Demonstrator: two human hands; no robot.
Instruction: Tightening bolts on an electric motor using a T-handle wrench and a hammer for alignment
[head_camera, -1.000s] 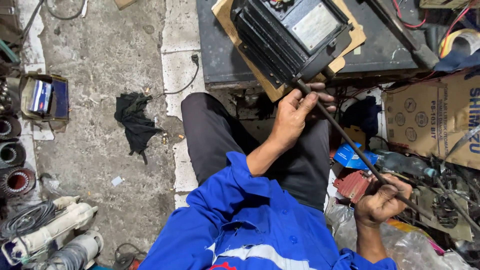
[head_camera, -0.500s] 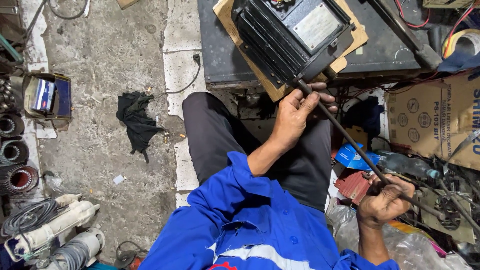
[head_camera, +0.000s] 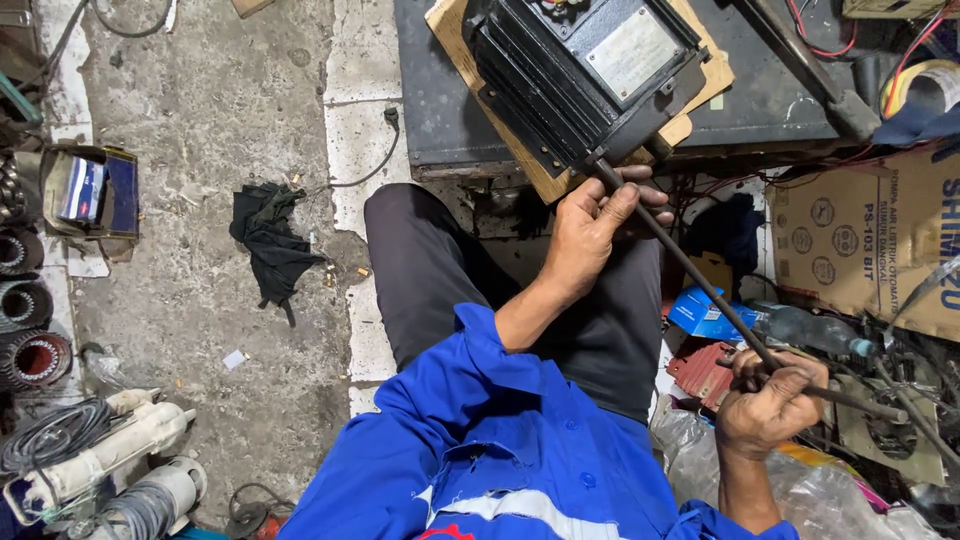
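Left hand (head_camera: 590, 235) fingers closed round long metal rod (head_camera: 700, 290), guiding tip near black motor (head_camera: 585, 75) at bench front edge. Right hand (head_camera: 770, 405) fist gripping rod's rear. Keep rod straight; tip seating probably hidden.

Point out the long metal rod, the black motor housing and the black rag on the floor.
long metal rod (head_camera: 690, 270), head view, mid-shaft between both hands
black motor housing (head_camera: 560, 75), head view, ribbed side
black rag (head_camera: 270, 245), head view, middle of the cloth

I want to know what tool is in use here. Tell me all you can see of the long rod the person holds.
The long rod is thin, dark and metallic-looking, running diagonally from the black motor housing down to the right. The left hand pinches it near the housing; the right hand grips its cross handle at the lower end. Its tip meets the housing's edge.
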